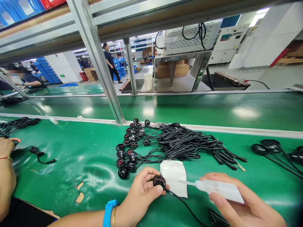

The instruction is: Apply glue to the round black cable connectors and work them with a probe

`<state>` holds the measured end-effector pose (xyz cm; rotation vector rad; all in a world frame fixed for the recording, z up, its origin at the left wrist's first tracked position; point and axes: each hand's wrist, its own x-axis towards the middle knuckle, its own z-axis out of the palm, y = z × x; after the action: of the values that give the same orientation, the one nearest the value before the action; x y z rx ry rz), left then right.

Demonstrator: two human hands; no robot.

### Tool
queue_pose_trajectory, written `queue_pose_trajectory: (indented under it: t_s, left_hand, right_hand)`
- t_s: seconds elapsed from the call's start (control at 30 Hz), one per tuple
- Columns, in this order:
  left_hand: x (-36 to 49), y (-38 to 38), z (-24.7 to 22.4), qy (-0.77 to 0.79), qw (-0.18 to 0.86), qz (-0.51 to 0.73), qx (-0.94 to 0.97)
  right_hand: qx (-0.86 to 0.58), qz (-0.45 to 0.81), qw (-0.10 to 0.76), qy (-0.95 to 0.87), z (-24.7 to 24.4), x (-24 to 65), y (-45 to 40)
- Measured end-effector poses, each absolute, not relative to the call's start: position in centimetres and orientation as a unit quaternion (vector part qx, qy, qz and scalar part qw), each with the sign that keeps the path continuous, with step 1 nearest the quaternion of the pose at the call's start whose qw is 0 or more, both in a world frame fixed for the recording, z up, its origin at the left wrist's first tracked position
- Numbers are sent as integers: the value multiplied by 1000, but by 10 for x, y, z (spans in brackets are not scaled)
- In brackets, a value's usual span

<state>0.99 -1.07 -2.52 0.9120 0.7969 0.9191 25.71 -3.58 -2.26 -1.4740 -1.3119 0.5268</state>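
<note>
My left hand (pixel 142 197), with a blue band at the wrist, pinches a round black part (pixel 159 181) with a cable trailing to the lower right. My right hand (pixel 239 198) holds a white squeeze bottle (pixel 220 189), its thin nozzle pointing left toward that part, with a gap between them. A white cloth (pixel 176 176) lies on the green mat behind the part. Beyond it lies a pile of coiled black cables (pixel 182 142) with several round black heads (pixel 123 172) at its left end.
More cabled black parts (pixel 271 145) lie at the right. Another person's hand (pixel 7 146) works at the left edge. A metal post (pixel 101 63) rises behind the mat, before a green conveyor belt (pixel 201 108). Something black (pixel 216 217) lies below my right hand.
</note>
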Motion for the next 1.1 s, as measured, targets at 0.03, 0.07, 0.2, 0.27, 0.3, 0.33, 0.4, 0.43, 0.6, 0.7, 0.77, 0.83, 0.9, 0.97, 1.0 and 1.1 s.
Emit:
queue_pose_trajectory:
  t_s: [0.03,0.07,0.2,0.27,0.3,0.33,0.4,0.43,0.6,0.7,0.77,0.83,0.9,0.97,1.0,1.1]
  left_hand:
    - [10,-10,-26,363,726,413,414]
    - [10,-10,-26,366,727,408,414]
    - [10,-10,-25,378,729,394,413]
    - [10,-10,-23,378,730,388,418]
    - [9,-10,-23,378,730,384,420]
    - [9,-10,-22,379,729,381,423]
    - [8,-10,-22,381,727,378,428]
    - [7,-10,-22,382,726,377,430]
    - [8,-10,-21,378,725,376,436]
    - [10,-10,-21,370,720,392,437]
    - [12,-10,-22,366,717,402,436]
    - [12,-10,-23,363,715,410,435]
    - [13,-11,-24,362,712,413,438]
    - [13,-11,-25,365,708,412,443]
    - [13,-11,-25,370,706,410,443]
    - [12,-12,-23,379,711,398,439]
  right_hand:
    - [-629,231,518,-532,-22,260,-34]
    - [-639,246,515,-516,-21,262,-31]
    - [-646,327,495,-480,-17,272,-14]
    - [-641,363,450,-505,-18,278,-6]
    - [-636,375,421,-527,-20,281,-3]
    - [-632,381,392,-549,-22,285,0]
    - [-633,376,340,-585,-29,291,4]
    - [-637,368,318,-598,-32,293,6]
    - [-648,283,272,-653,-45,295,9]
    - [-618,140,342,-694,-35,283,2]
    - [-557,69,398,-726,-23,265,-8]
    - [-473,40,417,-775,-14,244,-18]
    - [-402,20,407,-820,-13,223,-25]
    - [-374,7,389,-842,-20,208,-29]
    - [-374,9,383,-845,-25,204,-30]
    - [-399,37,388,-830,-37,200,-31]
